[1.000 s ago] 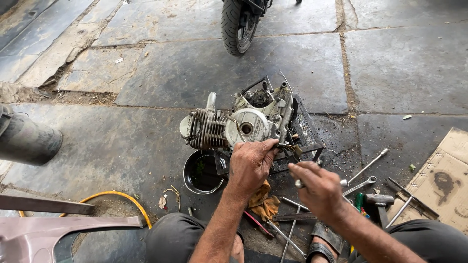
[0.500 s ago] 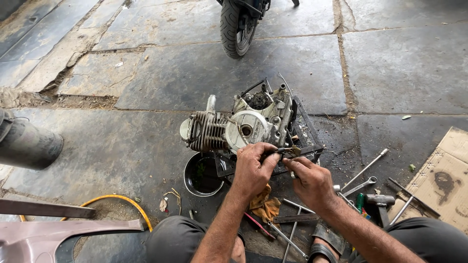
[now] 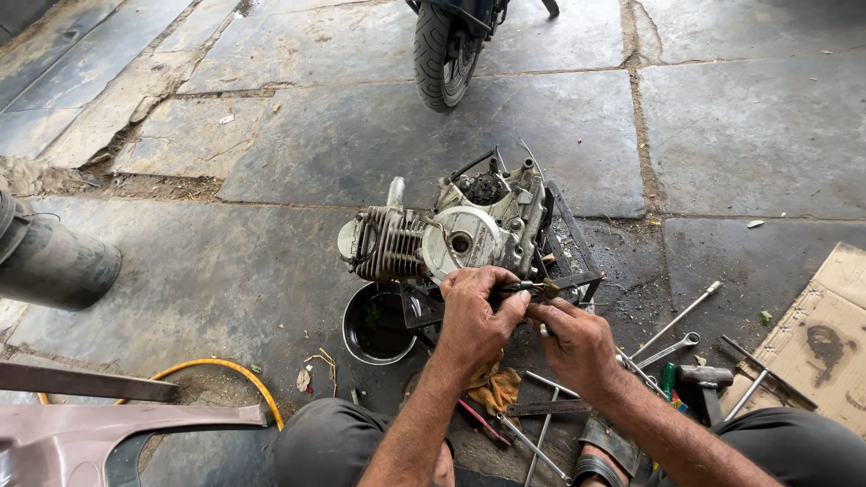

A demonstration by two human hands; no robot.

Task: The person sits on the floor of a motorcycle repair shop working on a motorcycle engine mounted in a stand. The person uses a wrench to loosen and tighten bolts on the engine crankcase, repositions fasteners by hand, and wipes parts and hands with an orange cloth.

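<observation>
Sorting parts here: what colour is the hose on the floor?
Yellow hose, seen in the head view.

You squat on grey stone-slab floor [image 3: 749, 126], oil-stained, daylit. Motorcycle wheel [image 3: 440, 50] at 12 o'clock. Grey cylinder [image 3: 54, 261] at 9. Cardboard sheet [image 3: 825, 343] at 4. Yellow hose [image 3: 225, 374] at 7.

Flattened brown cardboard [image 3: 825, 338], far right.

A small dirty metal part [image 3: 532, 289] is lying flat between fingers, right in front of the gray engine [image 3: 451, 236].
</observation>
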